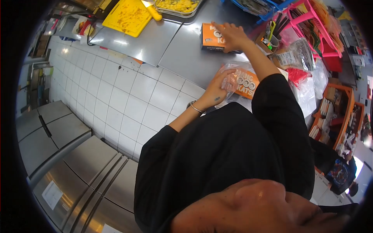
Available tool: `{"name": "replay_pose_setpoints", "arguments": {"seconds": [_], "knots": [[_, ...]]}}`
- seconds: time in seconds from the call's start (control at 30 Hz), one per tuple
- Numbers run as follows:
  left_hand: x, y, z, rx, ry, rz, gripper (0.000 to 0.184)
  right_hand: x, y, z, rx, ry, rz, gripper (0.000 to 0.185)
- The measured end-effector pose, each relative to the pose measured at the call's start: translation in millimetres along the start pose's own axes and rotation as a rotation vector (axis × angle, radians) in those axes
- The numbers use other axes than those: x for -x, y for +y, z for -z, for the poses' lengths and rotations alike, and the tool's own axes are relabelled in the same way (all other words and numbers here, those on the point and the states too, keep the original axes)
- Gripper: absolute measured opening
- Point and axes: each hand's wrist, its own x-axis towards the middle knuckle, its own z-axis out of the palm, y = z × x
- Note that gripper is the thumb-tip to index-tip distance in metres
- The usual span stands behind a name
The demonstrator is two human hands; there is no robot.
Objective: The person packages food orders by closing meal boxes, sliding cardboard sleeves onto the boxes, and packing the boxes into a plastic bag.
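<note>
My left hand (217,90), with a bracelet at the wrist, has its fingers closed on a clear plastic bag (230,82). Inside or behind that plastic shows an orange printed food box (245,83); I cannot tell which. Beyond it, a second orange box (210,35) with dark sides sits on the steel table. My right hand (234,38) lies over this box, its fingers at the far edge and the thumb by the near edge. Part of the box's lettering is hidden under the hand.
On the steel table (171,50) lie a yellow cutting board (130,17), a yellow-handled knife (154,12) and a tray of yellow food (176,6). A pink basket (311,19) and plastic packs (297,56) crowd the right. Another person (338,171) is at lower right.
</note>
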Motion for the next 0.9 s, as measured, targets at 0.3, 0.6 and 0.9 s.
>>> {"name": "replay_pose_setpoints", "arguments": {"seconds": [0.3, 0.6, 0.9], "knots": [[-18, 6, 24, 0.386, -0.157, 0.417, 0.072, 154, -18, 105, -0.656, 0.255, 0.381, 0.125], [-17, 16, 14, 0.014, -0.304, -0.015, 0.096, 225, -18, 23, -0.118, -0.049, -0.315, 0.117], [-25, 60, -2, -0.105, -0.218, -0.215, 0.083, 238, -20, -22, -0.222, 0.252, -0.146, 0.119]]}}
